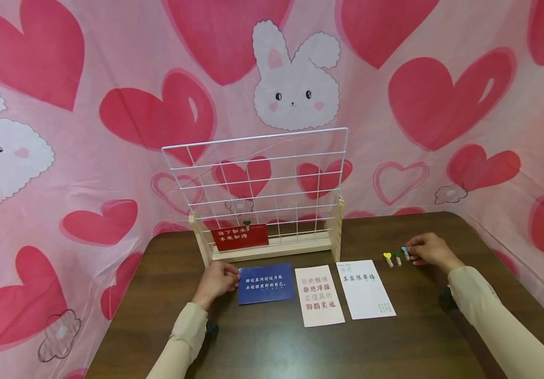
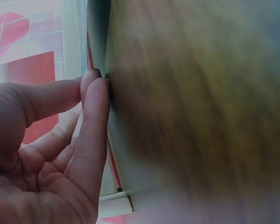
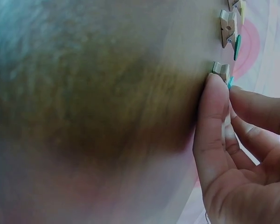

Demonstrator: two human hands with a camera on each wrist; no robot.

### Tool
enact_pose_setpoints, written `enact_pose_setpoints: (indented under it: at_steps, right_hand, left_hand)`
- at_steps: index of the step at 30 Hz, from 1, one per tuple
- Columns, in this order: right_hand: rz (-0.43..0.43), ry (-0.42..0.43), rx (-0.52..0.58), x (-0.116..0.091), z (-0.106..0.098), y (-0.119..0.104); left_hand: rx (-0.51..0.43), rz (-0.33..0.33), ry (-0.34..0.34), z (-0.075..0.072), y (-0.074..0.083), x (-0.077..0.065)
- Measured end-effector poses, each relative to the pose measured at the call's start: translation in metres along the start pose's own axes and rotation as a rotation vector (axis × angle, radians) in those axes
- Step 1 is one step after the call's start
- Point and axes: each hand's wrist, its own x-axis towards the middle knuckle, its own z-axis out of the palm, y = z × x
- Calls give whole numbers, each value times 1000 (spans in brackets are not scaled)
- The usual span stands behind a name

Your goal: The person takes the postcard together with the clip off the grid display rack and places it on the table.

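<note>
My left hand [image 1: 217, 284] pinches the left edge of a dark blue card [image 1: 267, 292] with white writing, lying on the table. In the left wrist view, thumb and index finger meet at the card's edge, which shows nearly side-on. On the right, my right hand [image 1: 434, 250] pinches a small wooden clip with a blue heart [image 1: 405, 251] between thumb and index finger. Two more clips lie beside it, one with a green heart [image 1: 398, 256], one with a yellow heart [image 1: 388, 257]. The right wrist view shows the pinched clip [image 3: 221, 70] at the fingertips.
A white wire grid [image 1: 272, 184] stands in a wooden base [image 1: 272, 249] at the back. A red card [image 1: 239, 239] hangs low on its left side from a green heart clip [image 1: 247, 225]. Two white cards, one with red writing [image 1: 319, 313], one with dark writing [image 1: 365, 297], lie on the table [image 1: 272, 347].
</note>
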Motion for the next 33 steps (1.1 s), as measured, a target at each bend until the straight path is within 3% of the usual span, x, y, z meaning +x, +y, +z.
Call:
enact_pose_setpoints:
  at_steps: [7, 19, 33]
  right_hand:
    - [6, 11, -7, -2, 3, 0]
    - [8, 15, -17, -1, 2, 1]
    - [-16, 38, -32, -5, 4, 1]
  left_hand:
    - [-8, -17, 13, 0, 0, 6]
    - [34, 22, 56, 0, -1, 16]
    - [71, 60, 109, -5, 0, 7]
